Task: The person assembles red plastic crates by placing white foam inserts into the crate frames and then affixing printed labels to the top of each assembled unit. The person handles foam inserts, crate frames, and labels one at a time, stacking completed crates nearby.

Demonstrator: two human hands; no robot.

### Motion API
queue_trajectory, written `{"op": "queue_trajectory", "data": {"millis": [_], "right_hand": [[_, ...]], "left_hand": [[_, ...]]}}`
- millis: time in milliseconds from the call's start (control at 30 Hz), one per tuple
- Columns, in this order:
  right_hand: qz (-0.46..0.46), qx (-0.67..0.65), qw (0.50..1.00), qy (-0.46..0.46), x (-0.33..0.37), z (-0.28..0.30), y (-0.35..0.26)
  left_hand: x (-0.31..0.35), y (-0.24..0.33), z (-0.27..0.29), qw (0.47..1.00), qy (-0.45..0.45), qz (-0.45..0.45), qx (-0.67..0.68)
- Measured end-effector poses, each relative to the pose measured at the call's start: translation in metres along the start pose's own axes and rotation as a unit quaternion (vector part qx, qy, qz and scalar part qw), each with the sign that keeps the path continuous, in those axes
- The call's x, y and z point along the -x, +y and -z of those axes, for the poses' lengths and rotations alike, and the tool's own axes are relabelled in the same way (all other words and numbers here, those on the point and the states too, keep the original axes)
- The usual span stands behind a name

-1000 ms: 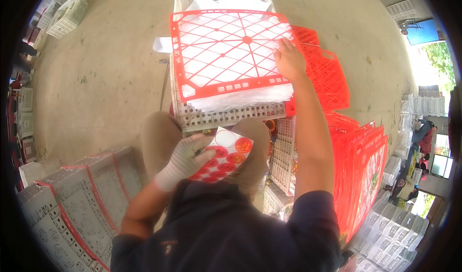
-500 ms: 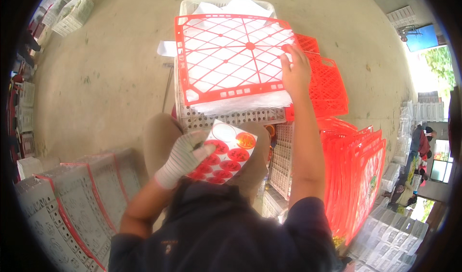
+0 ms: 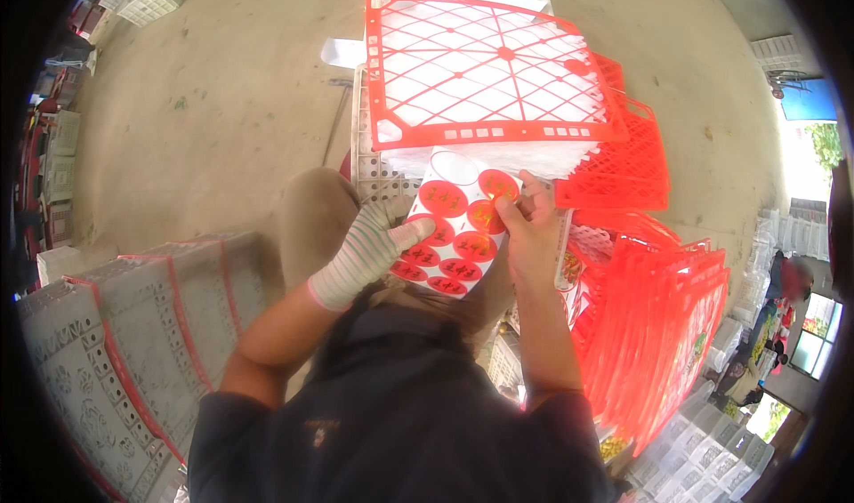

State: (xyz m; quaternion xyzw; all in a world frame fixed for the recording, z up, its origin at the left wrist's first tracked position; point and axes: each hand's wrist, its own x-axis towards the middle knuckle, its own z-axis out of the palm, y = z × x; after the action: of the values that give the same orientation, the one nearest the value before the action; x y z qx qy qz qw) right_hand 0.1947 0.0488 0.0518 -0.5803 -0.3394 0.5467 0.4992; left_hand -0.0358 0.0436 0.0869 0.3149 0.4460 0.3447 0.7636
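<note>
A white sheet of red oval stickers [image 3: 459,244] lies over my lap, one oval at its far end blank white. My left hand [image 3: 363,247], in a striped knitted glove, pinches the sheet's left edge with the thumb on top. Bare, my right hand [image 3: 535,227] has its thumb and forefinger closed at the right edge, on an oval sticker. Just beyond, a red plastic lattice panel [image 3: 506,54] rests on a stack of white sheets [image 3: 489,160]. A red oval [image 3: 576,67] sits at the panel's right side.
A pale perforated crate [image 3: 363,160] is under the stack. Red lattice crates [image 3: 614,172] stand to its right, and nearer is a row of upright red panels [image 3: 654,334]. Grey crates with red edges [image 3: 142,334] line the lower left. Pale crates [image 3: 703,441] fill the lower right.
My right hand has left the panel's right edge and come back to the sticker sheet, whose right edge it now touches. The red oval on the panel is uncovered. The view has shifted.
</note>
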Motion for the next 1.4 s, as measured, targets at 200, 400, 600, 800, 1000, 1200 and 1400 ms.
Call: {"op": "queue_trajectory", "data": {"millis": [200,400,600,800,1000,1200,1400], "right_hand": [[0.359,0.421,0.831,0.06,0.003,-0.017,-0.019],[0.274,0.328,0.888,-0.17,0.019,-0.032,-0.019],[0.276,0.332,0.89,-0.146,0.022,-0.035,-0.01],[0.088,0.302,0.938,-0.145,0.027,-0.037,-0.02],[0.056,0.222,0.958,-0.174,0.022,-0.034,-0.018],[0.061,0.262,0.95,-0.157,0.026,-0.037,-0.013],[-0.051,0.196,0.969,-0.144,0.016,-0.035,-0.007]], "left_hand": [[0.004,0.0,0.008,0.998,0.015,0.009,-0.052],[0.0,-0.01,0.008,0.959,0.003,-0.154,-0.239],[0.0,-0.018,0.009,0.925,0.015,-0.194,-0.325],[-0.002,-0.02,0.014,0.902,-0.002,-0.251,-0.351],[0.002,-0.023,0.014,0.908,0.019,-0.242,-0.341],[-0.002,-0.016,0.01,0.931,0.001,-0.15,-0.332],[0.001,-0.021,0.017,0.935,-0.026,-0.17,-0.31]]}}
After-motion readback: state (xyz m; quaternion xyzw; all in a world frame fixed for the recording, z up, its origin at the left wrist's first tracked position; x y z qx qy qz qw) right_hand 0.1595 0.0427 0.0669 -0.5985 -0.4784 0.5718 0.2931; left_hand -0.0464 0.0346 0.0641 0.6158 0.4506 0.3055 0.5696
